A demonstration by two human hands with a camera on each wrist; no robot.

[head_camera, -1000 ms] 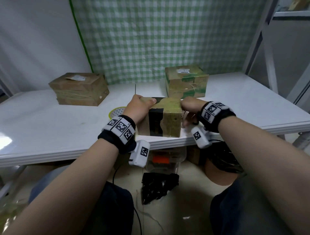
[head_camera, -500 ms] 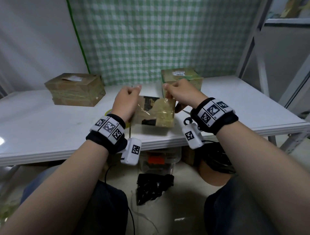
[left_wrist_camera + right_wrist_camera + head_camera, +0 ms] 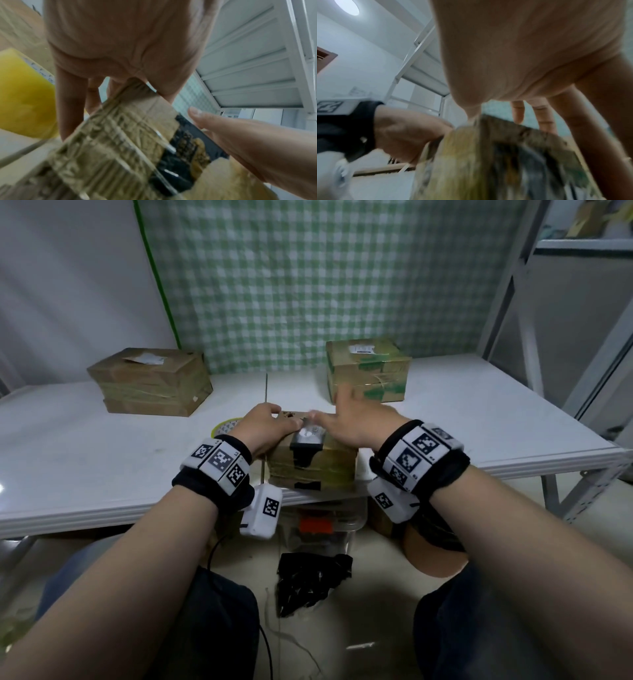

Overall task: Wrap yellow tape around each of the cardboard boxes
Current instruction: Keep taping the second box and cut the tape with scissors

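Head view: small brown cardboard box with black print [image 3: 310,463] sits at the white table's [image 3: 102,474] near edge, its long axis left-right. Left hand [image 3: 263,426] curls over its left top edge; right hand [image 3: 356,419] hovers above, fingers spread, holding nothing.

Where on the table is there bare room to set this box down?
Bare table in front of the left box, and right of the back box. Crowded at the near edge: middle box, tape roll, both hands.
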